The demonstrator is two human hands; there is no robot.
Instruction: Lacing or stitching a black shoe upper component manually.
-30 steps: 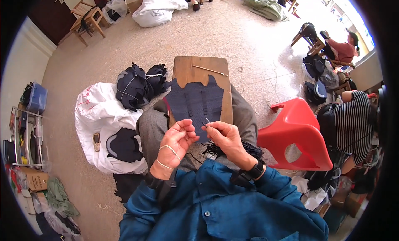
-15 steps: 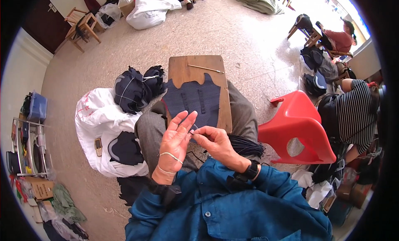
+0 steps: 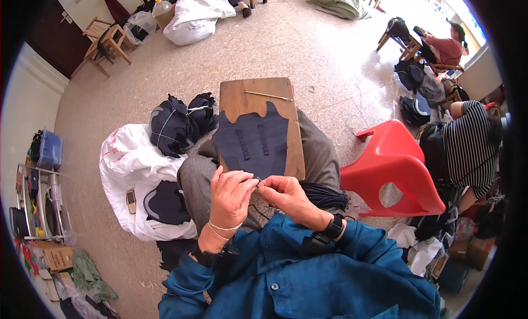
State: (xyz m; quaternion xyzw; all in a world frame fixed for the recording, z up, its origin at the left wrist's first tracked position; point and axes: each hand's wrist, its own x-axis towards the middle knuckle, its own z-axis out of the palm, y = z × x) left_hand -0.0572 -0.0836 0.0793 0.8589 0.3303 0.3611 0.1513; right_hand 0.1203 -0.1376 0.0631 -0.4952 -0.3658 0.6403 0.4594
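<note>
My left hand (image 3: pixel 228 201) and my right hand (image 3: pixel 289 198) meet fingertip to fingertip above my lap, both closed in a pinch. Between the tips shows a short bit of thin dark cord (image 3: pixel 257 185); most of it is hidden by the fingers. Just beyond them, a navy fabric piece (image 3: pixel 254 146) with two rows of slits or stitched bars lies flat on a small wooden stool top (image 3: pixel 231 91). A slim, light-coloured rod (image 3: pixel 268 96) rests at the stool's far end. Beside my right hand, a bundle of dark cords (image 3: pixel 324 197) lies across my thigh.
Tied dark fabric bundles (image 3: pixel 176 121) stand left of the stool. Near them a white sack (image 3: pixel 124 154) carries a mobile phone (image 3: pixel 131 201) and dark cut pieces. A red plastic stool (image 3: pixel 393 165) stands at my right. Beyond it sits a person in a striped top (image 3: pixel 467 146).
My left hand has turned from palm-up with raised fingers to a closed pinch meeting my right fingertips. The right hand stays pinched, slightly lower.
</note>
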